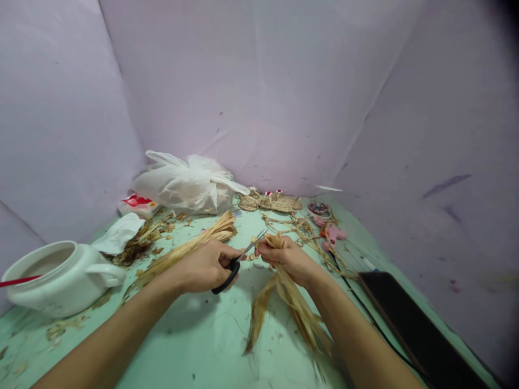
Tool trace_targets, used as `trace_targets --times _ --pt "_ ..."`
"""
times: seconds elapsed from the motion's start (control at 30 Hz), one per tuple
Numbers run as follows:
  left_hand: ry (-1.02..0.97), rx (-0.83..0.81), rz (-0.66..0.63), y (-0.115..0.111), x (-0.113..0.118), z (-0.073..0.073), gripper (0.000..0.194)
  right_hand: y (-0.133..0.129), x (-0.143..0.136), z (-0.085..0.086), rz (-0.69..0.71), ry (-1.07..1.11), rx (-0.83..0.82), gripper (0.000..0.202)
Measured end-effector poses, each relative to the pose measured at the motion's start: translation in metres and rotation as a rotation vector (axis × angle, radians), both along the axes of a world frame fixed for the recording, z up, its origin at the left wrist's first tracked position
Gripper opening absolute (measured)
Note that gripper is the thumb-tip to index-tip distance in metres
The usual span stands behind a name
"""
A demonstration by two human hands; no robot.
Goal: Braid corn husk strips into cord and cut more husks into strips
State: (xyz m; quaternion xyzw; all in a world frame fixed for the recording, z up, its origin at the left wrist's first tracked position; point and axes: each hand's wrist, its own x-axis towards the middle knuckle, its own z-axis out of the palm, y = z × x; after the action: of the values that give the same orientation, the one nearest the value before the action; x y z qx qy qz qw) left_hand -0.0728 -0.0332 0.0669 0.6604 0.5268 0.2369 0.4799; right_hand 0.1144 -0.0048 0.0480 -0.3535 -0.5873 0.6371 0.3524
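Note:
My left hand (208, 265) is closed around the black handles of a pair of scissors (232, 274). The scissors' metal blades point right and upward, with their tips close to the top end of a bunch of dried corn husks (292, 294). My right hand (287, 259) grips that bunch near its top, and the long husk strips hang down toward the front of the table. Whether the blades touch the husk I cannot tell. Behind my left hand lies a long bundle of pale dried husks (203, 237).
At left stand a white pot (60, 281) and a crumpled tissue (121, 232). Farther back sit a white plastic bag (190, 183) and woven pieces (279, 202). To the right are braided cord (302, 229), a pink glue gun (333, 233) and a dark flat slab (409, 319). Scraps litter the green table (186, 335).

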Motion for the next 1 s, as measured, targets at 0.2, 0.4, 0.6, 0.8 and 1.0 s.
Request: trace_targets --times 0.2,0.4,0.6,0.8,1.0 --pt "-0.065 -0.203 -0.088 0.001 0.003 0.001 0.038 0.001 -0.001 -0.003 -0.009 -0.035 0.01 0.018" --pt "0.263 0.199 0.273 0.018 -0.024 0.013 0.032 0.0 0.007 0.004 -0.006 0.072 -0.136 0.022" --pt "0.817 0.491 0.352 0.034 -0.057 0.008 0.021 -0.004 0.014 0.014 0.086 0.065 -0.305 0.028" --pt "0.952 0.44 0.344 0.04 -0.048 -0.018 0.024 0.005 0.003 -0.003 -0.159 0.102 -0.31 0.027" --pt "0.878 0.495 0.45 0.039 -0.056 -0.003 0.031 0.007 0.003 -0.003 -0.264 0.128 -0.33 0.04"
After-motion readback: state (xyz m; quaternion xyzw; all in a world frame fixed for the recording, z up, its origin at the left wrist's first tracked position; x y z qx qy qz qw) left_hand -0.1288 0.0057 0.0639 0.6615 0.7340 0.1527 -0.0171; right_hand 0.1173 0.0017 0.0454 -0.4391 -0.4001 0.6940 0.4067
